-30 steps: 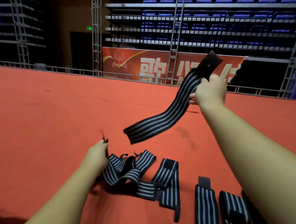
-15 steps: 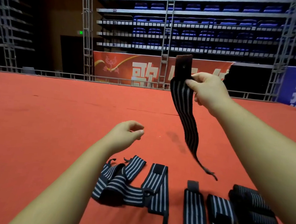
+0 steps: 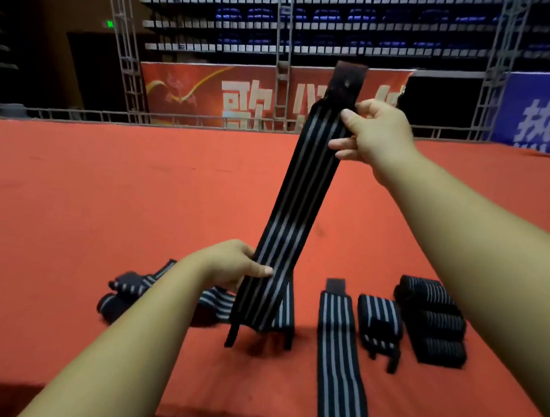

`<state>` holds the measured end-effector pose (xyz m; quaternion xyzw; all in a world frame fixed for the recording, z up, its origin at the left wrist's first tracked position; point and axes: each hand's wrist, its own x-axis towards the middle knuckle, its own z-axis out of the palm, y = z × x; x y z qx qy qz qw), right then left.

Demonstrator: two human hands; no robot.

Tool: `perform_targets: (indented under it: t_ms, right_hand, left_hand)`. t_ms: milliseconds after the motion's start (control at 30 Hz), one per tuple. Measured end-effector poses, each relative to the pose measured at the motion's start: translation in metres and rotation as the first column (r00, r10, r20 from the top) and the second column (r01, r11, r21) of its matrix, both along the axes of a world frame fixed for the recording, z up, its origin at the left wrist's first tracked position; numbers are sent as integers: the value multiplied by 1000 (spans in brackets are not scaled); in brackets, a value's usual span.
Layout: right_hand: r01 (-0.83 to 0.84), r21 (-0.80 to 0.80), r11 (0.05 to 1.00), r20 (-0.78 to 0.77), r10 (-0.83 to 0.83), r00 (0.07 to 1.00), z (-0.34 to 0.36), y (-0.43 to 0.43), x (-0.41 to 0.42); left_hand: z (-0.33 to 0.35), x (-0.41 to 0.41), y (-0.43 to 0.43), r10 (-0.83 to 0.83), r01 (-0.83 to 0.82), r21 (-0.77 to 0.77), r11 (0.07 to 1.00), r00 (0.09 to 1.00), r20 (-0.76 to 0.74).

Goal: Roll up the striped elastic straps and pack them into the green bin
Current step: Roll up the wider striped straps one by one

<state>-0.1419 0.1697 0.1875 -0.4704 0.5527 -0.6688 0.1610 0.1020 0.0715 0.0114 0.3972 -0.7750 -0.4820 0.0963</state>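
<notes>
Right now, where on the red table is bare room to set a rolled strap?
The red table is bare behind the straps, back to the far railing, and left of the tangled straps. A smaller gap lies at the near edge between the left arm and the long flat strap. Crowded: from that strap to the rolled straps.

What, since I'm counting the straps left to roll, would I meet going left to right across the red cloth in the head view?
tangled heap of straps → raised strap, stretched taut above the cloth → flat strap, laid out lengthwise → folded strap → stack of rolled straps
</notes>
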Motion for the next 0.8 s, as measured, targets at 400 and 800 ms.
perform_targets:
  t_ms: [400, 800]
  right_hand:
    - [155, 215, 964, -102, -136, 986, -102, 19, -24]
    - [184, 307, 934, -156, -141, 978, -149, 59, -27]
  left_hand:
    - [-67, -24, 81, 188, -139, 276, 951, 969, -160]
    - [-86, -36, 139, 135, -13, 474, 880, 965, -223]
